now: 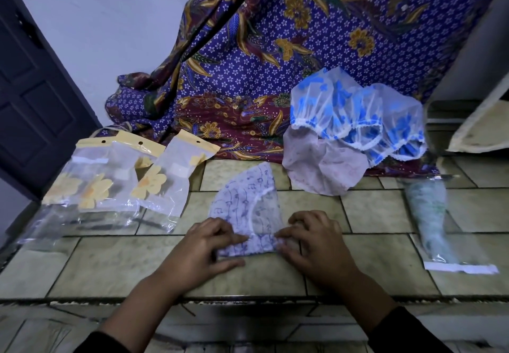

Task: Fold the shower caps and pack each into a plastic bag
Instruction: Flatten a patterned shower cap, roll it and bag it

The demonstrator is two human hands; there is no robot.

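A white shower cap (248,201) printed with purple music notes lies partly folded on a tiled worktop (110,264), near its front edge and between a person's two hands. The left hand (203,248) takes the cap's near-left corner in a pinching grip, fingers curled over the fold and thumb stretched along the tile below. The right hand (314,245) has a similar grip on the near-right corner, fingertips bent down onto the plastic. The cap's white elastic rim curves across its middle, and its far end fans out toward the back of the worktop.

To the left, clear plastic bags (115,182) with yellow header strips and yellow flower prints lie overlapping one another. Well to the right lies a packed bag (429,215) holding a rolled, greenish cap. Behind and to the right of the folding, blue-flowered shower caps (355,110) are heaped against a pale pink cap (322,165), partly on the hem of a purple batik cloth (275,49) patterned with gold flowers, which hangs across the background. A dark panelled door (35,91) stands at far left. Dark sleeves (407,330) cover both forearms.
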